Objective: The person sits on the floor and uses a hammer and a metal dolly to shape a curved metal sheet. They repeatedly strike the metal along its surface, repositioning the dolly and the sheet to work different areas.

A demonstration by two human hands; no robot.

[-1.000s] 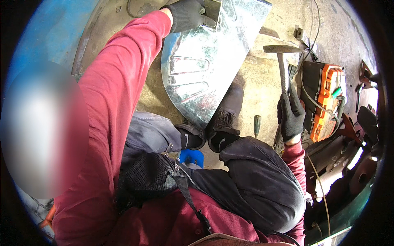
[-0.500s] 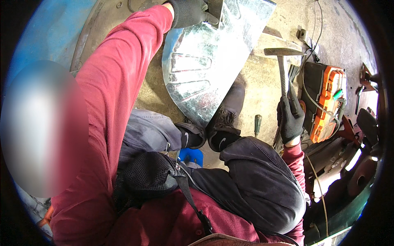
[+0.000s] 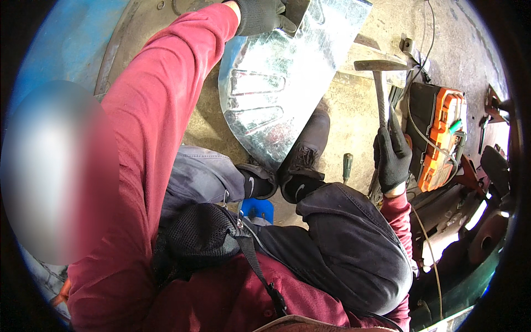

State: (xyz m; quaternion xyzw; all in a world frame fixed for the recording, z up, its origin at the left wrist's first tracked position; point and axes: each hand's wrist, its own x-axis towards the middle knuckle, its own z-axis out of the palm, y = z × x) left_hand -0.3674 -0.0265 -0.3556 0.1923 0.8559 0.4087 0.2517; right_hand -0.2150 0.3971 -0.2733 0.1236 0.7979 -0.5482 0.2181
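Observation:
My left hand (image 3: 259,17), in a dark grey knit glove, reaches to the top of the view. Its fingers are closed on a dark flat metal piece (image 3: 297,15), which lies against the shiny sheet-metal panel (image 3: 257,105); the hand's far side is cut off by the frame. The panel has a rounded edge and pressed ribs, and its lower tip sits between my shoes. On the right, my gloved right hand (image 3: 393,160) grips a hammer (image 3: 381,91) by its handle, head uppermost and apart from the panel.
An orange and black toolbox (image 3: 442,138) stands to the right, a cable (image 3: 416,105) running across it. A dark-handled screwdriver (image 3: 347,169) is near my right shoe (image 3: 308,144). A wooden board (image 3: 354,69) lies beyond the panel. Something blue (image 3: 257,210) shows beneath me.
My left hand and the dark metal piece have shifted slightly to the right. The hammer head has tilted and risen a little in my right hand.

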